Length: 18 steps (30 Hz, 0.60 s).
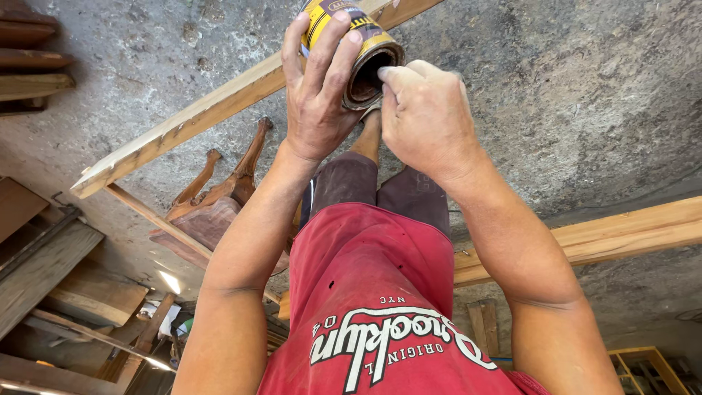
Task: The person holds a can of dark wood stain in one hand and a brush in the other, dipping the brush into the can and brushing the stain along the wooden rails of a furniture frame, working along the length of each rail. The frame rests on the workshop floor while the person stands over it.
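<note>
A small round metal can (pixel 365 51) with a yellow and dark label is tilted so that its open, stained mouth faces me. My left hand (pixel 316 95) wraps around the can's side, fingers spread over the label. My right hand (pixel 428 117) is at the can's rim, thumb and fingertips pinched against the edge of the opening; whether something small sits between those fingers is hidden. Below the arms I see a red shirt (pixel 380 292) and dark shorts (pixel 380 186).
A long pale wooden plank (pixel 183 124) runs diagonally behind the can. Another plank (pixel 629 230) crosses at the right. A carved wooden chair piece (pixel 212 205) lies on the concrete floor (pixel 570 95). Stacked boards (pixel 44 263) and scrap wood fill the left side.
</note>
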Motion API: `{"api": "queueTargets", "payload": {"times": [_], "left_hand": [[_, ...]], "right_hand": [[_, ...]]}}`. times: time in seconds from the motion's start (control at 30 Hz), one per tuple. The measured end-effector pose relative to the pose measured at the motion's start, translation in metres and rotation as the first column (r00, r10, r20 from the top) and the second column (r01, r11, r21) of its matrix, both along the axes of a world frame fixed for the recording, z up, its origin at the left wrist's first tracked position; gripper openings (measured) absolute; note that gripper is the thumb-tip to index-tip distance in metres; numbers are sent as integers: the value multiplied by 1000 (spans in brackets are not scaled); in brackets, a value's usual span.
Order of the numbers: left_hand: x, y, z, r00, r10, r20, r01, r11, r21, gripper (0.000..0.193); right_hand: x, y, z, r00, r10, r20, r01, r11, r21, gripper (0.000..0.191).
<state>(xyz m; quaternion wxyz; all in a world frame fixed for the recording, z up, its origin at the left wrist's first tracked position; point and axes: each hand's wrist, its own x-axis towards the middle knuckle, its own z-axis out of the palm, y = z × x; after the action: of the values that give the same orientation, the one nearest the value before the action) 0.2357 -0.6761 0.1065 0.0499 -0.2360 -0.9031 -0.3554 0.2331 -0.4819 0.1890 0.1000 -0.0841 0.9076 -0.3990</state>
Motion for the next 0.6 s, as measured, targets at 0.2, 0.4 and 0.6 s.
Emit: {"api": "queueTargets", "payload": {"times": [0.2,0.4,0.6], "left_hand": [[4,6,-3,999,5,-34,-8,996,-91,77],[5,-13,-22,992,118,-52,-124,983,-135,79],[-20,-55,-83,912,402,87,-392,913,-114,92]], "right_hand": [[7,-1,-6,995,-36,91,48,991,-129,14],[19,47,-8,904,-237,356,299,945,-130,17],[54,96,-28,754,-311,578,564,758,-328,18]]}}
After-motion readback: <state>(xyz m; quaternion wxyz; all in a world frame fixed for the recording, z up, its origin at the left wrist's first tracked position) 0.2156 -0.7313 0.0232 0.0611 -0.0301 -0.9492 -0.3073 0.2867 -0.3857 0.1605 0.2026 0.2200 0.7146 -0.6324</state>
